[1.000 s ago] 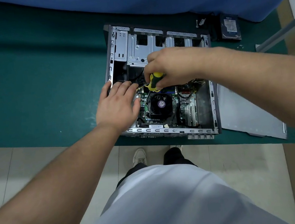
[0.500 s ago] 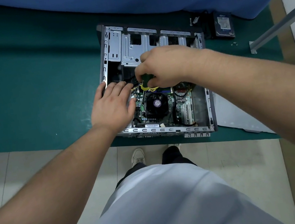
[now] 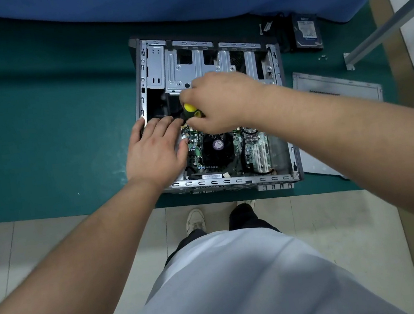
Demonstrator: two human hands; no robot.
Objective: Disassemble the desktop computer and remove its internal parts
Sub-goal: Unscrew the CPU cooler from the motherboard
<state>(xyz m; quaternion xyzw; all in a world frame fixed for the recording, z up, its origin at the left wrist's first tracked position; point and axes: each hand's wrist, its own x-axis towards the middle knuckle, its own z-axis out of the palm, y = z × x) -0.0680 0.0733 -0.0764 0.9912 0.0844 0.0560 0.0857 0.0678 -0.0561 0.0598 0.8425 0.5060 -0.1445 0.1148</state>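
- An opened desktop computer case point(image 3: 150, 66) is seen lying on its side on a green table point(image 3: 37, 127), its near edge close to the table's front.
- A yellow-and-black screwdriver point(image 3: 190, 110) is gripped in the right hand point(image 3: 219, 101), fingers curled tight around the handle, above the motherboard point(image 3: 249, 145).
- The left hand point(image 3: 155, 150) is laid flat, fingers spread, on the case's left side; nothing is held in it.
- The black CPU fan point(image 3: 217, 146) is exposed just right of that hand.
- A hard drive point(image 3: 307, 33) and a grey side panel point(image 3: 337, 90) are set on the table to the right of the case.
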